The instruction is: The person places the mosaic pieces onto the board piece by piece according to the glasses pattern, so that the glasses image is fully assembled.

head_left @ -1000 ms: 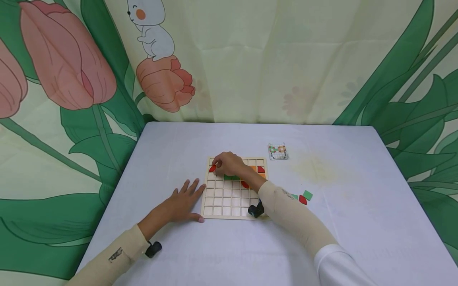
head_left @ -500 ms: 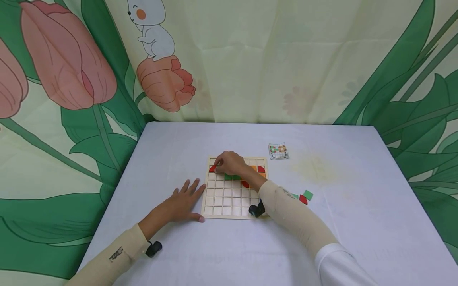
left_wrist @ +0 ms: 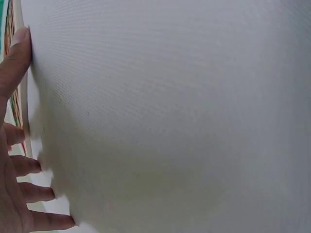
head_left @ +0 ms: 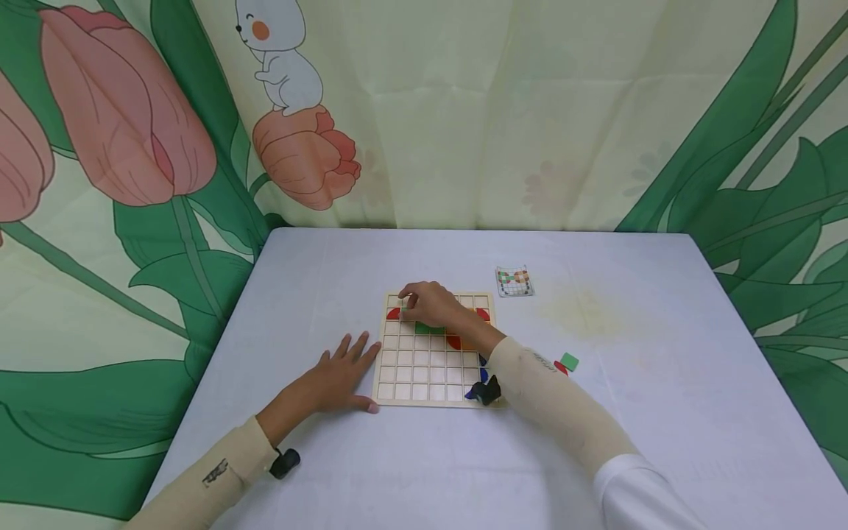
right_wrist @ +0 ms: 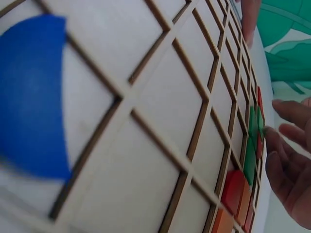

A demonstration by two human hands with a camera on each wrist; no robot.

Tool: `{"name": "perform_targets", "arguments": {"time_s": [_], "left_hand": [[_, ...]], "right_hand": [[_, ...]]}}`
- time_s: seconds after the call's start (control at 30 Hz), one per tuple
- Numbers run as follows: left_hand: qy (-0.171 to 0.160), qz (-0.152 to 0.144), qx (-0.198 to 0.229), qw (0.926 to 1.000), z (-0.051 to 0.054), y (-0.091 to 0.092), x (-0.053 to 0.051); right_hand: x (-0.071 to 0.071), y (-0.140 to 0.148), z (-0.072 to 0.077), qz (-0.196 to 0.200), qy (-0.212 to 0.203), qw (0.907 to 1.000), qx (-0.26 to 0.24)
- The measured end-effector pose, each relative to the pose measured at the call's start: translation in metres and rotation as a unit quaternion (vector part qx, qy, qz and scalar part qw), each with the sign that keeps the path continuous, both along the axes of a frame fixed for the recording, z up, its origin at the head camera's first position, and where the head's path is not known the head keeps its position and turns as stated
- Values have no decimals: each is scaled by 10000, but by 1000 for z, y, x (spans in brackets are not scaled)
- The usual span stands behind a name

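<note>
A pale wooden grid board point(head_left: 405, 373) lies on the table. My left hand point(head_left: 336, 377) rests flat at its left edge, fingers spread, fingertips at the frame. Over the board's upper left is my right hand point(head_left: 430, 304), index finger raised apart from the thumb. In the right wrist view, one digit of the right hand point(right_wrist: 291, 165) touches a small green tile point(right_wrist: 260, 120) in a cell. Beside it sits a red rounded tile point(head_left: 393, 313). Green tiles point(head_left: 429, 329) and another red tile point(head_left: 453, 342) fill nearby cells. The right hand and forearm hide part of the upper rows.
A printed pattern card point(head_left: 514, 281) lies beyond the board's right corner. Right of the board are a loose green square tile point(head_left: 569, 361) and a red tile point(head_left: 561, 367), partly behind the right sleeve. A blue rounded tile point(right_wrist: 34, 97) sits in the board's near right part.
The right index finger has lifted away from the thumb, by the green tile. The right forearm has shifted slightly right, uncovering blue tiles. The left hand has stayed put.
</note>
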State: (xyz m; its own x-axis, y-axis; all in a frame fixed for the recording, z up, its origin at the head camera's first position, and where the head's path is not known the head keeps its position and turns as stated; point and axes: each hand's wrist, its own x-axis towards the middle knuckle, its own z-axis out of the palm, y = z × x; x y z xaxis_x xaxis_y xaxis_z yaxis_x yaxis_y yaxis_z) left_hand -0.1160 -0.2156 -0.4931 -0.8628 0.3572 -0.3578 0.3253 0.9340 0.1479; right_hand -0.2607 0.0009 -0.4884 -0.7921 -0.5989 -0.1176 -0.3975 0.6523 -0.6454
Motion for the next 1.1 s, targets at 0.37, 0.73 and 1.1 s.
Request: {"name": "perform_targets", "arguments": {"time_s": [0.37,0.73,1.1], "left_hand": [[3,50,5,10000,-3,0,2],[5,94,38,9999,-6,-1,2],[57,82,20,9999,-5,-1,2]], "right_hand": [[3,49,8,529,-213,9980,-264],[15,126,14,5,-318,9995,-7],[40,208,8,-587,-505,9966,275]]}}
